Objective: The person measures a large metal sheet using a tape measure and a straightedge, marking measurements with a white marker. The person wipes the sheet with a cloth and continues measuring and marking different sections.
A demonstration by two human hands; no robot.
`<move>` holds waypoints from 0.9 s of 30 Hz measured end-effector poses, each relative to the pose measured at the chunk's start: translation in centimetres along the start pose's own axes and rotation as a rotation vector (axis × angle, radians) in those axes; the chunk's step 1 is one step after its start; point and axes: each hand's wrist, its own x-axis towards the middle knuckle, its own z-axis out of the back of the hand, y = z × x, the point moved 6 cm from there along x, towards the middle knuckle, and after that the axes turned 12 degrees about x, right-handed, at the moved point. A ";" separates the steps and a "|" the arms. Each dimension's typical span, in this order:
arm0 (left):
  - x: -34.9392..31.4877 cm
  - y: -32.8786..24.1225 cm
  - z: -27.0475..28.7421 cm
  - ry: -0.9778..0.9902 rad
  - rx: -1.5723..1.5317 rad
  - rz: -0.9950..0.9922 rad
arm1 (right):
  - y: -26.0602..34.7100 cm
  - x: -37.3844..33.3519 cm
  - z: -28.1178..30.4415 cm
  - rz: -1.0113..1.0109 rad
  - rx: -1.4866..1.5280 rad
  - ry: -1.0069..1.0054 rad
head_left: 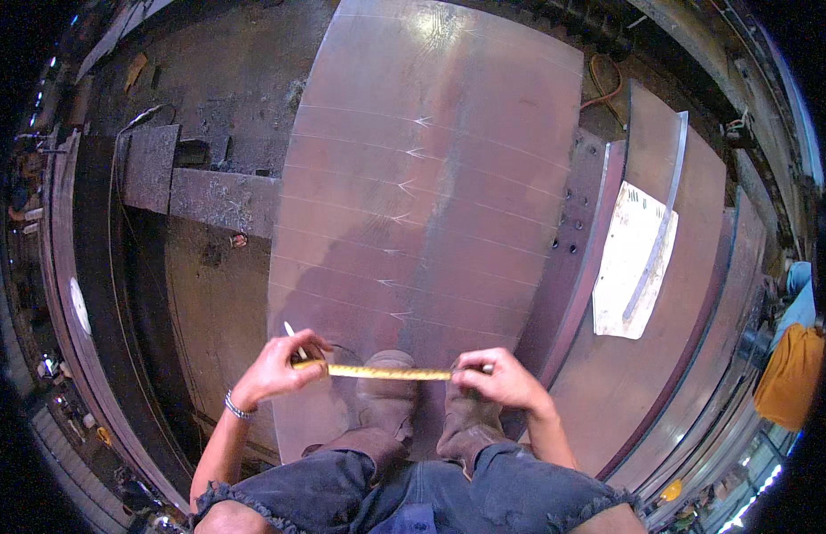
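A yellow tape measure blade [391,371] is stretched level between my two hands, above my brown boots [384,405]. My left hand [284,365] pinches its left end, and a thin white marking stick [290,329] pokes up from the same fingers. My right hand [502,381] grips the blade's other end between thumb and fingers; a small pale tip shows beside them, too small to name. Under my boots lies a large reddish-brown steel plate [498,231]. Several roughly parallel white lines cross it, with small arrow-like marks along its middle.
To the right, a stained white sheet [622,276] lies on another steel piece [671,356], under a long metal strip [662,231]. An orange cloth [789,378] hangs at the far right. Dark steel bars [222,196] and gaps lie to the left. An orange cable [609,96] curls beyond the plate.
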 end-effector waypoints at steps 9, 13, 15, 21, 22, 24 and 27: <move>2.0 3.8 9.4 -0.225 0.232 -0.131 | -5.3 -4.7 15.1 0.047 0.508 -0.694; 4.2 5.3 11.9 -0.173 0.361 -0.074 | -7.8 -4.9 16.0 -0.035 0.395 -0.713; 4.1 6.6 12.6 -0.202 0.474 -0.030 | -8.2 -3.9 14.8 -0.090 0.305 -0.644; 5.8 7.7 12.7 -0.143 0.562 -0.013 | -9.6 -4.4 12.7 -0.161 0.109 -0.605; 5.5 7.9 12.8 -0.139 0.568 0.018 | -9.8 -4.0 12.7 -0.153 0.097 -0.597; 5.0 8.2 13.0 -0.131 0.546 0.083 | -10.1 -3.5 12.4 -0.137 0.070 -0.582; 5.2 9.6 13.3 -0.168 0.591 0.032 | -9.9 -2.9 11.6 -0.155 0.030 -0.553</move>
